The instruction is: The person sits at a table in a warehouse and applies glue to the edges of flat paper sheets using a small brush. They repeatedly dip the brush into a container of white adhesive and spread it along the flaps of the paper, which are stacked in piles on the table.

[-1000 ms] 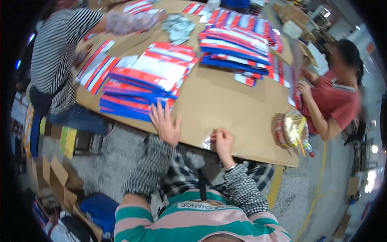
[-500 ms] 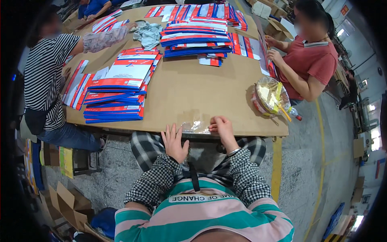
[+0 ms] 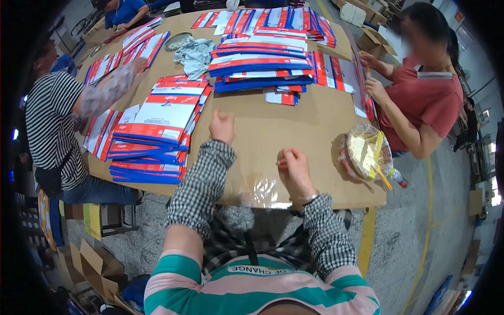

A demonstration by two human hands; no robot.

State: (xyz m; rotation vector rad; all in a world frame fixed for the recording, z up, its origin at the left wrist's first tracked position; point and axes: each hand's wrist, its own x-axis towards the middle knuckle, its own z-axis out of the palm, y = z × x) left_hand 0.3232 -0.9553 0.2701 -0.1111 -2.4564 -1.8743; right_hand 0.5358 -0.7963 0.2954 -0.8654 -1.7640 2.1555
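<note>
Clear crinkled plastic bag [image 3: 261, 189] looked glossy — brown cardboard tabletop [image 3: 273, 131] matt, smooth; red-blue paper envelopes [image 3: 157, 126] slightly glossy.

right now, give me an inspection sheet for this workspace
surface: brown cardboard-covered table, bare in the middle
job's things: clear plastic bag at the near edge; stack of red, white and blue envelopes to the left
clutter: more envelope piles at the far side, grey cloth, wrapped roll of yellow strips
hands: left hand open, reaching beside the stack; right hand curled by the bag
cables: nothing seen
surroundings: co-workers seated left and right, cardboard boxes on the floor
</note>
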